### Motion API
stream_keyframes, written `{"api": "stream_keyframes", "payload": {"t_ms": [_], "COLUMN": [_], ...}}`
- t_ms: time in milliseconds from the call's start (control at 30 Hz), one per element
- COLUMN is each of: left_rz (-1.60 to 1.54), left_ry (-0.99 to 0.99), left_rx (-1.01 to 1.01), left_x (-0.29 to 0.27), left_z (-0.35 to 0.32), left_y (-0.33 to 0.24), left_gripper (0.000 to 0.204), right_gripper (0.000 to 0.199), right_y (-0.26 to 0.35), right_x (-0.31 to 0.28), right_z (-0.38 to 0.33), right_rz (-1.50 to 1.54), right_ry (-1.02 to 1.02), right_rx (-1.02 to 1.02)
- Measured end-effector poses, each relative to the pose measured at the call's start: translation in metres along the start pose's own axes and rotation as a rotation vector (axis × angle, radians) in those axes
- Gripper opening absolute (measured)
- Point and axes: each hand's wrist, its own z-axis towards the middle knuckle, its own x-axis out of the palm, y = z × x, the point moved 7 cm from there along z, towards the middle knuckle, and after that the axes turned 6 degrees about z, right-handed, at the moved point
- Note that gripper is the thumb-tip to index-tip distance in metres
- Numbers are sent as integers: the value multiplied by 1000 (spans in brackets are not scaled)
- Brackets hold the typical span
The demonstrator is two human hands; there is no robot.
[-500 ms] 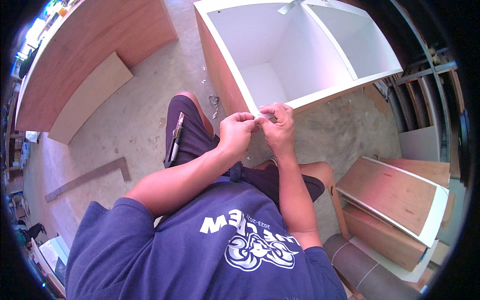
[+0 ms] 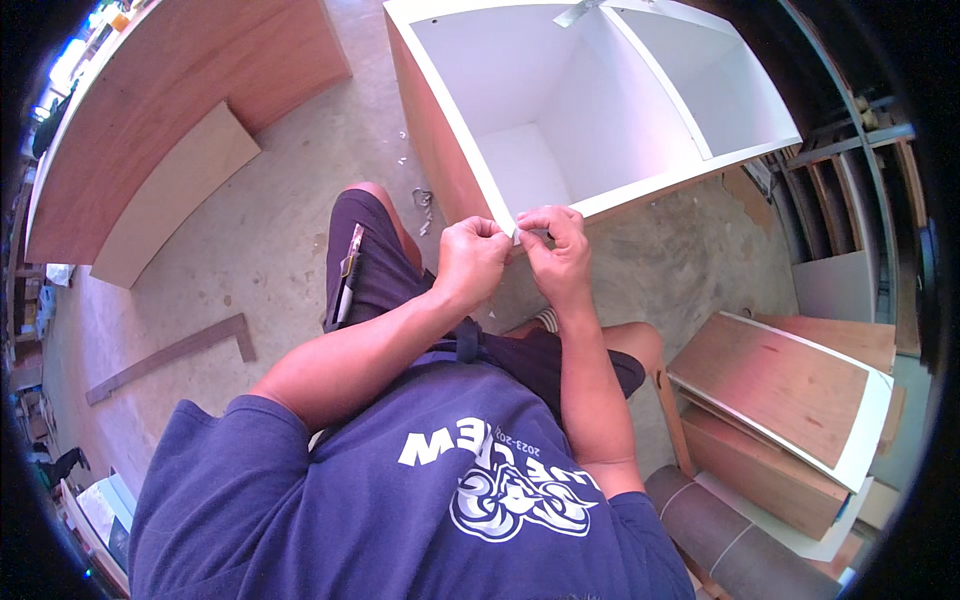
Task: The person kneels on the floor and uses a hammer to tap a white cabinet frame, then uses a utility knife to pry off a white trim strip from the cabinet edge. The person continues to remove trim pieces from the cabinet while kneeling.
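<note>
A white-lined cabinet carcass [image 2: 590,205] with brown outer sides lies with its open face up, its near corner right at my hands. My left hand [image 2: 470,262] is closed in a pinch at that corner. My right hand [image 2: 560,262] pinches too, thumb against index finger, just beside it. Between the fingertips shows a small white strip [image 2: 516,236], like a piece of edging; its far end is hidden. A divider [image 2: 655,75] splits the cabinet into two compartments. A metal bracket-like piece [image 2: 575,13] rests at the far edge.
A large brown panel [image 2: 190,100] and a smaller board [image 2: 175,195] stand at left. An L-shaped square [image 2: 170,360] lies on the floor. Stacked boards [image 2: 780,390] and a dark roll [image 2: 735,530] sit at right. A cutter-like tool [image 2: 350,270] lies on my left thigh.
My fingertips have parted slightly, so more of the white strip shows between them. My right fingers have shifted a little. The whole view has moved slightly.
</note>
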Motion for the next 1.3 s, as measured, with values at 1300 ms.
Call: {"api": "stream_keyframes", "payload": {"t_ms": [1300], "left_rz": [2], "left_ry": [-50], "left_rx": [313], "left_x": [12], "left_z": [-29], "left_y": [-8], "left_gripper": [10], "right_gripper": [15], "right_y": [0], "right_x": [3], "right_z": [1], "right_rz": [-119], "right_ry": [-107], "right_rx": [-92]}}
